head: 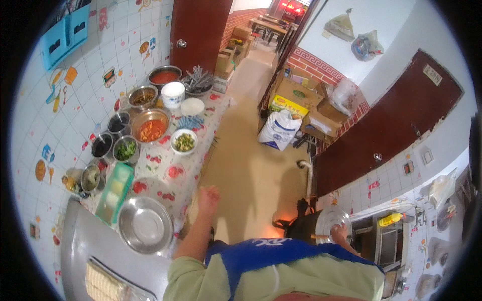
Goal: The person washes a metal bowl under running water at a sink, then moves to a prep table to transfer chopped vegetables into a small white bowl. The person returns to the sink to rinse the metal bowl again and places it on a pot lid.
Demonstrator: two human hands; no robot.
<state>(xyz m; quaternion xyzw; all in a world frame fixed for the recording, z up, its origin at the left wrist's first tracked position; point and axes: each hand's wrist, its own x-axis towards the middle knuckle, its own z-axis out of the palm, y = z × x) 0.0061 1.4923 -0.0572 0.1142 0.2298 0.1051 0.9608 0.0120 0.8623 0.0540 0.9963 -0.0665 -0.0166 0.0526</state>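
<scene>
My left hand (209,197) hangs over the floor beside the table edge, slightly blurred, its fingers loosely curled with nothing visible in them. Over at the right, my right hand (340,231) grips the top of a clear round lid (331,216), which lies over a dark pot (301,227). A short brown handle (320,237) shows next to the lid. An orange glow lights the floor side of the pot. Nearest my left arm is a shiny steel basin (145,225). Farther along the flowered tabletop (154,177) stands a white bowl of chopped greens (183,142).
A green-rimmed container (115,193), steel pots and a sauce bowl (150,128) crowd the wall side. Noodle blocks (105,282) lie on the metal counter (86,233). Across the floor, cardboard boxes (297,92) and a white sack (279,129) stand near a brown door (391,120).
</scene>
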